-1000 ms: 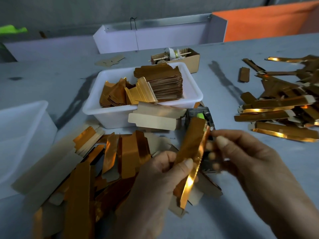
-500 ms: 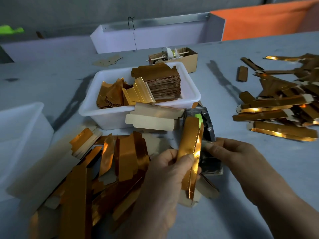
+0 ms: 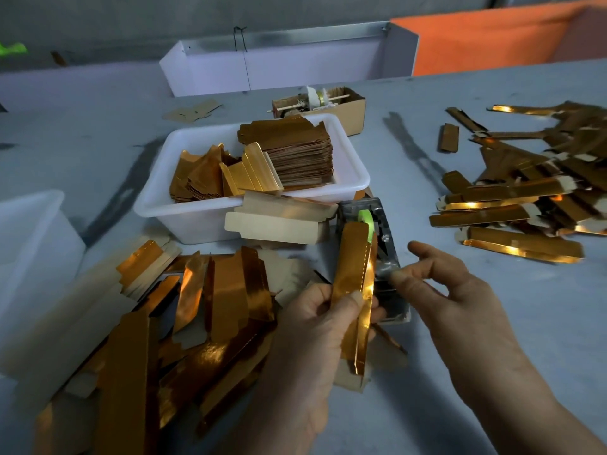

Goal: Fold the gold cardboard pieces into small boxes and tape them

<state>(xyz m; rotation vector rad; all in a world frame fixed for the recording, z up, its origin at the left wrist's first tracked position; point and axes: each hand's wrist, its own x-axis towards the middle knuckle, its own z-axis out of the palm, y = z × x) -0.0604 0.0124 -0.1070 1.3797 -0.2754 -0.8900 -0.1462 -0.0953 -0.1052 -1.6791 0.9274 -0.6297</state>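
The left hand (image 3: 315, 326) reaches up from the lower edge, thumb pressed over the front of a folded gold cardboard piece (image 3: 353, 290) and fingers curled behind it, holding it nearly upright. The right hand (image 3: 450, 290) comes in from the lower right, index finger extended, thumb and another fingertip apparently pinching something small just beside the piece's right edge; what it is cannot be made out. The piece is long, narrow and shiny, with a dotted crease line along it. Directly behind it on the grey desk (image 3: 492, 339) stands a dark tape dispenser (image 3: 377, 224) with green tape.
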